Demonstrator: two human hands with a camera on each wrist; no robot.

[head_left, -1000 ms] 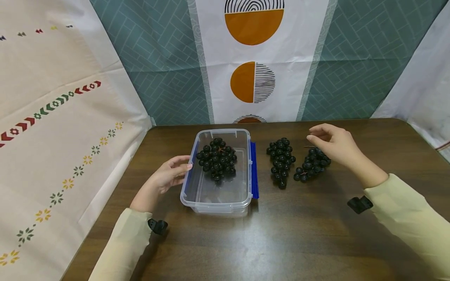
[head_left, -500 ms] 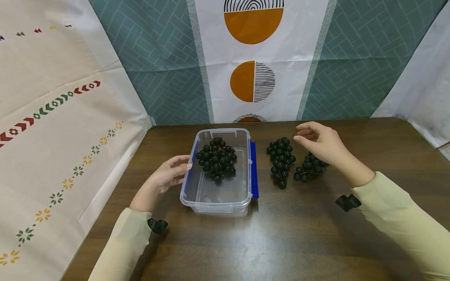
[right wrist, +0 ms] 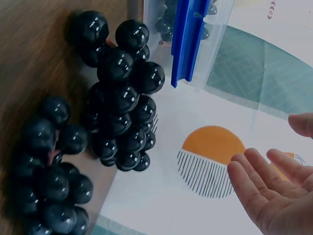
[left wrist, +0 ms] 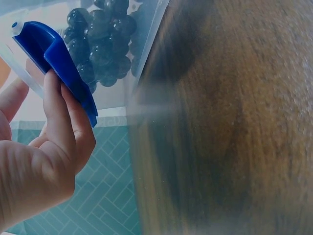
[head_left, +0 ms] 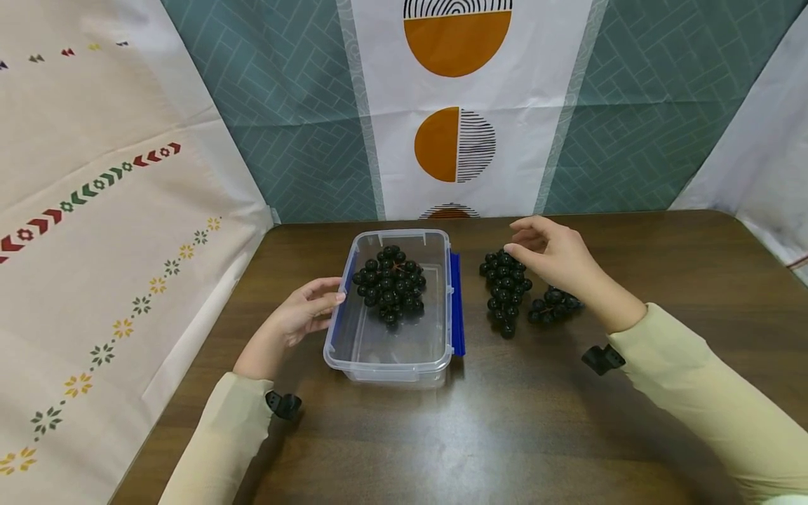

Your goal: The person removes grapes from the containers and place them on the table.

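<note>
A clear plastic food container [head_left: 385, 354] stands on the table with a bunch of dark grapes [head_left: 389, 286] inside. At its left side, my left hand [head_left: 308, 313] holds the wall, thumb at the rim and fingers against the blue latch [left wrist: 66, 66] seen in the left wrist view. My right hand [head_left: 555, 258] hovers with nothing in it over the far end of the middle grape bunch [head_left: 503, 294]. In the right wrist view its fingers [right wrist: 259, 171] are loosely extended, apart from the grapes. Another grape bunch [head_left: 553, 306] lies farther right, partly hidden by the right hand.
A second blue latch [head_left: 457, 305] hangs open along the container's right side, between it and the middle bunch. The brown wooden table [head_left: 505, 435] ends at a patterned cloth backdrop [head_left: 303, 168], with a white embroidered cloth [head_left: 126, 280] on the left.
My right hand has moved left, from above the right-hand grape bunch to above the far end of the middle one. My left hand and the container have stayed in place.
</note>
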